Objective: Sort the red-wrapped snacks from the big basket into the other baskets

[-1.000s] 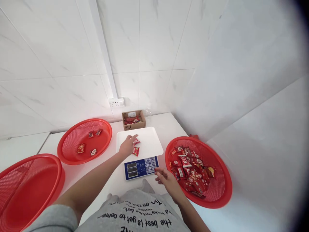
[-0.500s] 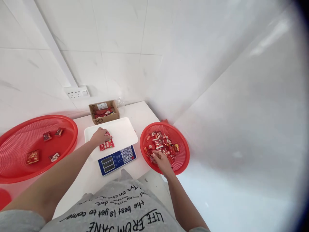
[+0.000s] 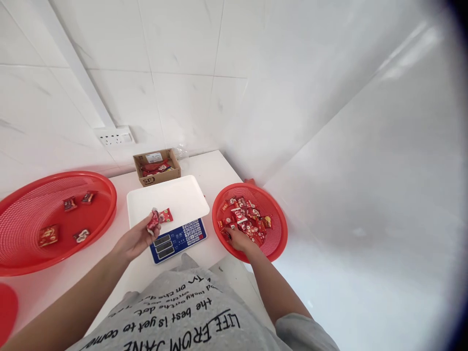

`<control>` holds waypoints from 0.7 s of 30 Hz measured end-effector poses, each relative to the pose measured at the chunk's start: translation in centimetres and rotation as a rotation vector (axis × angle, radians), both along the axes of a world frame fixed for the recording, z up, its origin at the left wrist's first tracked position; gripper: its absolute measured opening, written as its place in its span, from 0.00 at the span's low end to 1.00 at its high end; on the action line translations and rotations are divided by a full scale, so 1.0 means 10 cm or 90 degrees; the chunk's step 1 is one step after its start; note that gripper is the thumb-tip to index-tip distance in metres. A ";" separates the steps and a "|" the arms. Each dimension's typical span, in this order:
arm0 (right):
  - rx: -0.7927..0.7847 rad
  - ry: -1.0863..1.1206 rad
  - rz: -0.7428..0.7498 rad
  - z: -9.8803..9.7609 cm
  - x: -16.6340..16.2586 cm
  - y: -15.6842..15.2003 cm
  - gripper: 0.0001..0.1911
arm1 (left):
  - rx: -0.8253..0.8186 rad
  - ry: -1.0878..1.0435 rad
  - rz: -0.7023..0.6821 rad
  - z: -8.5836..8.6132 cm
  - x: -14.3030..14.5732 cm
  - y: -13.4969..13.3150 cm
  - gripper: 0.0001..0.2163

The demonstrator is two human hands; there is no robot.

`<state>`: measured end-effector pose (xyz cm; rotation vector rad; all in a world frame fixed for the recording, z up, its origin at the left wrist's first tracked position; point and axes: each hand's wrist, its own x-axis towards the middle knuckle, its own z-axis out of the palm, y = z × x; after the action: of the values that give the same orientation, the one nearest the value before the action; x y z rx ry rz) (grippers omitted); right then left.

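Note:
Pinched in the fingers of my left hand (image 3: 136,243) is a red-and-white wrapped candy (image 3: 153,222), raised over the near left edge of the scale's white tray (image 3: 175,192). Another red wrapped candy (image 3: 166,215) lies on that tray, just right of the held one. My right hand (image 3: 240,240) reaches into the right red basket (image 3: 280,229), fingers closed at a small dark red wrapped candy (image 3: 228,235) by the basket's left side. Around the fingertips lie several red wrapped candies (image 3: 252,214); part of the grip is hidden.
The scale's blue keypad panel (image 3: 179,241) faces me. Behind the tray stands a cardboard box (image 3: 159,179) with red packets inside. A large red basket (image 3: 104,214) at left holds several packets. Walls rise behind and right of the white table (image 3: 210,168).
My left hand has drawn back toward me, lifting a candy off the tray and leaving one there. My right hand has moved slightly left and deeper among the candies.

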<state>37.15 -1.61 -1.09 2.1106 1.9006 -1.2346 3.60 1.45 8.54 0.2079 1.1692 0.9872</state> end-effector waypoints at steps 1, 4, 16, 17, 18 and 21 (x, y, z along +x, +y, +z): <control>-0.003 -0.018 0.004 -0.03 -0.01 0.04 0.30 | -0.020 -0.042 -0.004 0.01 0.02 -0.10 0.10; 0.006 -0.060 0.005 -0.08 -0.03 0.13 0.36 | -0.055 -0.132 -0.024 0.06 0.06 -0.34 0.14; 0.047 -0.140 0.017 0.05 0.29 0.12 0.37 | -0.005 -0.183 -0.058 0.12 0.00 -0.57 0.16; 0.025 -0.139 0.031 0.03 0.30 0.07 0.39 | 0.000 -0.186 -0.066 0.13 0.02 -0.57 0.15; 0.004 -0.140 0.041 0.00 0.29 0.02 0.40 | 0.005 -0.188 -0.075 0.14 0.03 -0.57 0.14; -0.018 -0.154 0.041 -0.11 0.22 -0.08 0.37 | 0.013 -0.176 -0.100 0.16 0.10 -0.58 0.13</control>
<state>39.32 -2.42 -2.14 2.0596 1.8196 -0.9400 4.55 -4.33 10.10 0.1708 0.8779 0.8597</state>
